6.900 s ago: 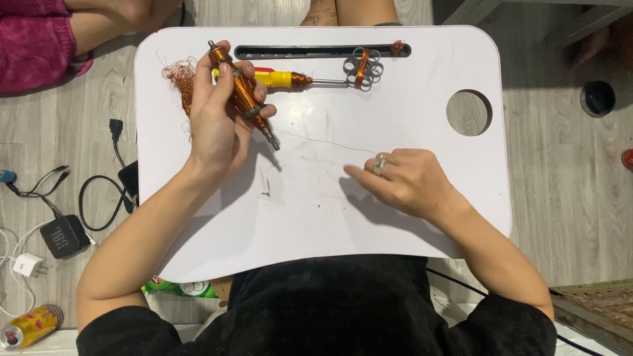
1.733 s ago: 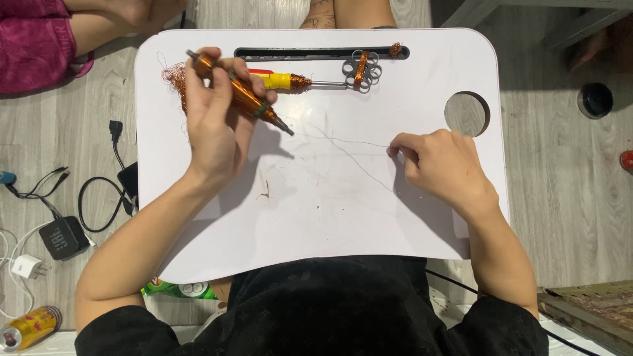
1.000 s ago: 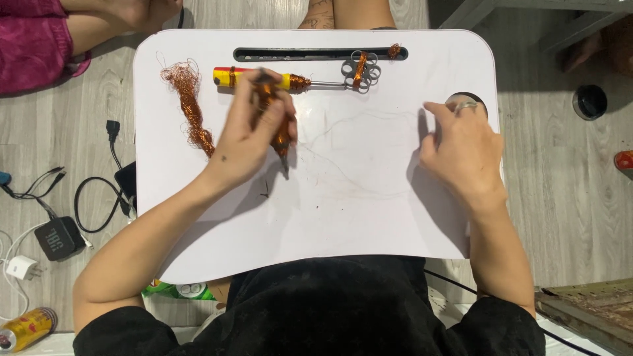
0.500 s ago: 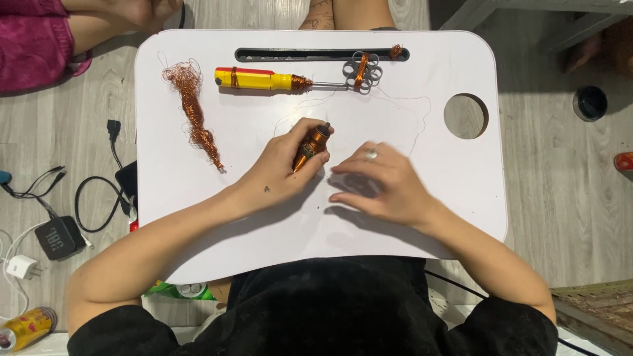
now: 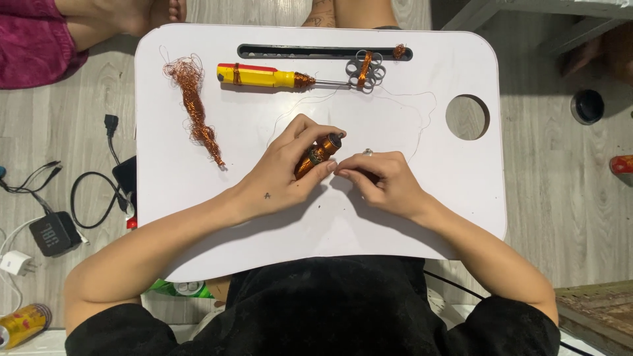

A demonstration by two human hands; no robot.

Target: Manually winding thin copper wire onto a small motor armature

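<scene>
My left hand (image 5: 283,173) grips an orange copper-wound tool (image 5: 318,153) at the middle of the white lap table (image 5: 198,217), its dark tip pointing up and right. My right hand (image 5: 382,181) is beside it, fingertips pinched against the tool's lower end, apparently on a very fine wire (image 5: 422,122) that loops over the table toward the round hole. A tangled bundle of copper wire (image 5: 196,109) lies at the left. A yellow and red screwdriver (image 5: 264,76) lies at the back, its shaft reaching a grey ring cluster (image 5: 366,69) wrapped in copper.
A dark slot (image 5: 316,51) runs along the table's back edge and a round hole (image 5: 467,117) sits at right. On the floor at left are cables and a black charger (image 5: 56,232), with a can (image 5: 23,323) below. Another person's legs (image 5: 99,20) are at the far side.
My left hand carried the orange tool from the back left down to the table's middle, leaving the copper bundle behind. My right hand came in from the right to meet it.
</scene>
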